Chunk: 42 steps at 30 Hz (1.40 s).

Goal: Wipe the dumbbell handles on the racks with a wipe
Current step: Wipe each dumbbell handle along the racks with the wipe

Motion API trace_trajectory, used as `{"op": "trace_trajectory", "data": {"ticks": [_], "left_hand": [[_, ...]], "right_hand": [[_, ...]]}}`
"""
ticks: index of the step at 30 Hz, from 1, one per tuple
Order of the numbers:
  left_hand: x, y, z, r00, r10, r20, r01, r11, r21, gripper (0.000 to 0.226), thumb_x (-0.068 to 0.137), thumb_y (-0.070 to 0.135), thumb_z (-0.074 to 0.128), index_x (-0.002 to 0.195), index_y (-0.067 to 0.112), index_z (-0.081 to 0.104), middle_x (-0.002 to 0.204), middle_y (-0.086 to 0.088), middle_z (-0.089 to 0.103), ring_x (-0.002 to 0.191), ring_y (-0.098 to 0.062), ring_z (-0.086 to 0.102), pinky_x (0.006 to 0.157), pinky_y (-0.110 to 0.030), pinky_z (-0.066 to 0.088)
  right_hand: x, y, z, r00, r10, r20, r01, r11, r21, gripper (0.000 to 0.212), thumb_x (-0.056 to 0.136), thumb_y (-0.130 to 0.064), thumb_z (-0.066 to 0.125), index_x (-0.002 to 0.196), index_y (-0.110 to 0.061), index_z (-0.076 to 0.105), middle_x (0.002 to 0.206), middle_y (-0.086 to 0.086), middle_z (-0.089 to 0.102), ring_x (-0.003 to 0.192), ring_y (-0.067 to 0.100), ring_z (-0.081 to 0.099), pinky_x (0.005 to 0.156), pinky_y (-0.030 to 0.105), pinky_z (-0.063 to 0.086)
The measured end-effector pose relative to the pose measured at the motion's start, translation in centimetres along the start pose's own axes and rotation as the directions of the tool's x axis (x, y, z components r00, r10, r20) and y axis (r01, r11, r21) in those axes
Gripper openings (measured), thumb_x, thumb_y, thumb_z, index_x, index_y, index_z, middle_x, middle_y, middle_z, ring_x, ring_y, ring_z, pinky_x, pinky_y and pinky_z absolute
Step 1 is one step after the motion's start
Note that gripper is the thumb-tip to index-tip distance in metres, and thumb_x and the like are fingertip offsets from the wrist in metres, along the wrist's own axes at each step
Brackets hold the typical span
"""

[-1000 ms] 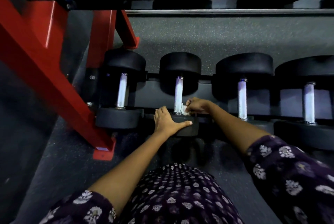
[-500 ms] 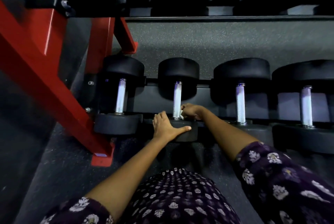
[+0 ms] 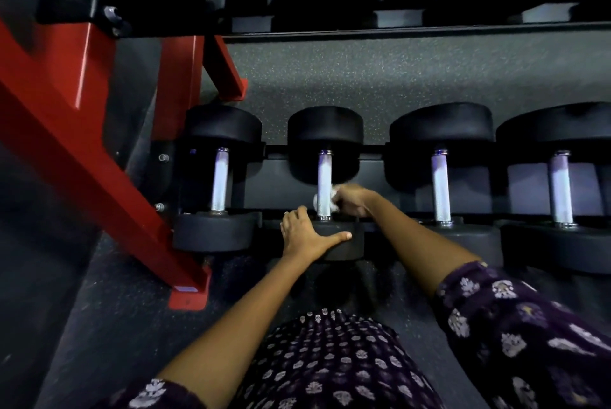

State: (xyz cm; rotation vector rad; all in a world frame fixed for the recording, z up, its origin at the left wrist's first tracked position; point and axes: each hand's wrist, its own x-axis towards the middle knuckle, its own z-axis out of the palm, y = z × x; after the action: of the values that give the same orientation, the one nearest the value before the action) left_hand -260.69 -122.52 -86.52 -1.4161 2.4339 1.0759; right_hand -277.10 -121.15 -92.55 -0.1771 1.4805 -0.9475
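A red steel rack leg (image 3: 82,157) slants at far left. The left hand (image 3: 305,236) lies flat, fingers straight, on the black rubber dumbbell's (image 3: 325,131) near head — beside it, the right hand (image 3: 352,199) clamps a crumpled white wipe (image 3: 334,202) round its silver knurled handle (image 3: 324,180).

We are wearing dark purple fabric with white floral print | short sleeves ending well behind our bare forearms | hands ungloved

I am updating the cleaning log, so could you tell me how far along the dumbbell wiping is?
Done: cannot tell. In hand: the right hand rubs a wipe on the second handle; the left hand rests on its near head. Possibly left: third handle, fourth handle.
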Motion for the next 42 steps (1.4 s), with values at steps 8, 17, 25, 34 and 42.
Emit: {"op": "trace_trajectory", "data": {"ticks": [8, 17, 25, 34, 42], "left_hand": [[0.1, -0.1, 0.1, 1.000, -0.014, 0.003, 0.014, 1.000, 0.009, 0.112, 0.061, 0.070, 0.075, 0.142, 0.007, 0.032, 0.142, -0.013, 0.036, 0.138, -0.030, 0.024, 0.117, -0.041, 0.020], [0.1, 0.0, 0.0, 1.000, -0.006, -0.005, 0.006, 1.000, 0.011, 0.108, 0.061, 0.069, 0.076, 0.139, 0.007, 0.033, 0.140, -0.012, 0.037, 0.137, -0.029, 0.026, 0.116, -0.041, 0.020], [0.1, 0.0, 0.0, 1.000, -0.003, -0.017, 0.004, 0.999, 0.037, 0.105, 0.060, 0.071, 0.075, 0.136, 0.010, 0.037, 0.138, -0.010, 0.041, 0.135, -0.027, 0.030, 0.115, -0.038, 0.023], [0.3, 0.5, -0.6, 0.996, 0.088, -0.010, -0.085, 0.979, 0.186, 0.108, 0.064, 0.076, 0.068, 0.140, 0.009, 0.032, 0.145, -0.009, 0.035, 0.140, -0.027, 0.025, 0.118, -0.045, 0.014], [1.8, 2.7, -0.7, 0.978, 0.199, -0.064, -0.188, 0.971, 0.145, 0.110, 0.078, 0.068, 0.061, 0.151, 0.003, 0.011, 0.160, -0.012, 0.009, 0.149, -0.023, 0.005, 0.119, -0.044, 0.001]], "right_hand": [[0.3, -1.8, -0.4, 0.997, 0.012, -0.080, 0.007, 0.973, 0.233, 0.035, 0.081, 0.016, 0.021, 0.065, -0.005, 0.045, 0.063, 0.014, 0.052, 0.051, 0.016, 0.050, 0.044, 0.015, 0.040], [0.2, -2.8, -0.9, 0.992, -0.030, -0.121, 0.069, 0.940, 0.333, 0.040, 0.086, 0.016, 0.017, 0.069, -0.007, 0.045, 0.068, 0.007, 0.046, 0.038, 0.004, 0.053, 0.040, 0.013, 0.045], [-0.1, -0.3, 0.7, 0.995, 0.012, 0.101, -0.007, 0.999, -0.047, 0.036, 0.058, 0.007, 0.033, 0.045, -0.006, 0.064, 0.060, 0.012, 0.062, 0.057, 0.017, 0.055, 0.060, 0.023, 0.042], [0.0, -0.4, 0.9, 0.997, -0.041, -0.065, 0.037, 0.998, -0.055, 0.021, 0.063, 0.012, 0.032, 0.055, 0.000, 0.047, 0.047, 0.011, 0.056, 0.038, 0.016, 0.050, 0.043, 0.021, 0.040], [0.1, -5.1, -0.2, 0.904, -0.126, -0.409, 0.228, 0.951, 0.211, 0.034, 0.079, 0.017, 0.033, 0.057, -0.007, 0.043, 0.046, 0.005, 0.042, 0.041, 0.013, 0.041, 0.037, 0.018, 0.035]]}}
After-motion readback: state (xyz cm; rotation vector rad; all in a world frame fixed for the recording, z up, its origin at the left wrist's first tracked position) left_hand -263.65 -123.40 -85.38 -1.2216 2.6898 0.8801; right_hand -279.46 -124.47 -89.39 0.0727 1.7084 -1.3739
